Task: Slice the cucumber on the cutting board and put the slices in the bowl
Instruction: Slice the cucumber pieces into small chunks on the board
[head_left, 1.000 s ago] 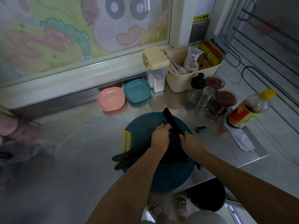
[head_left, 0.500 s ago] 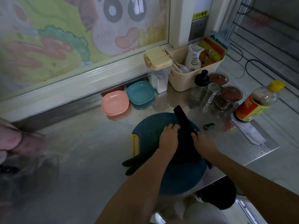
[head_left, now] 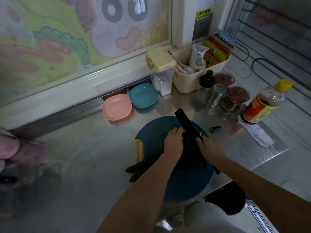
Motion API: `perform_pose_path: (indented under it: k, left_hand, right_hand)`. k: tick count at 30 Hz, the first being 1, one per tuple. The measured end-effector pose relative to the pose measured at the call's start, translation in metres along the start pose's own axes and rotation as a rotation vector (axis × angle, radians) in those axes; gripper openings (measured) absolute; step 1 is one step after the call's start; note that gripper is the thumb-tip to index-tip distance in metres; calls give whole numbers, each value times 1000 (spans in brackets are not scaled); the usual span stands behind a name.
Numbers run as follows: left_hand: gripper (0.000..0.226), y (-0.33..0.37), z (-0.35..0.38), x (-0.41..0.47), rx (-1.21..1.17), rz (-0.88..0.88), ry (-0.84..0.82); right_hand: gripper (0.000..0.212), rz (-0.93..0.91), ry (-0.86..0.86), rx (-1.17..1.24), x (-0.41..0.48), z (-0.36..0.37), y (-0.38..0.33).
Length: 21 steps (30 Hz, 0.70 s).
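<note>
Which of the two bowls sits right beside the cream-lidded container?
The teal bowl, just left of the container; the pink bowl lies farther left, beyond it.

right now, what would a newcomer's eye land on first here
The right hand grips a black knife over the round blue cutting board at centre, while the left hand holds the cucumber down. Behind them sit a pink bowl and a teal bowl, below a bright cartoon window.

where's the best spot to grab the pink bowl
Pinch the pink bowl by its near rim, coming from the front-left. It sits upright, shallow and wide; the teal bowl crowds its right side and the window frame stands close behind.
</note>
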<state>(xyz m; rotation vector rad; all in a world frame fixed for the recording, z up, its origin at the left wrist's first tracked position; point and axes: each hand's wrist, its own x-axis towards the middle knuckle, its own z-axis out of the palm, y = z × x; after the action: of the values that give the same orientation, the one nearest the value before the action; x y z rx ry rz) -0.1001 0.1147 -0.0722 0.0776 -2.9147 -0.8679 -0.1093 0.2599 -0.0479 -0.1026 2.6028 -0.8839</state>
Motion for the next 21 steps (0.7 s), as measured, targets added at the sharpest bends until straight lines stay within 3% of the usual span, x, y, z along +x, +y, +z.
perform_pose_path:
  k: [21]
  left_hand:
    - [26,2,8,-1,38,-25,65]
  right_hand:
    - [33,-32,-69,38,5,-1,11]
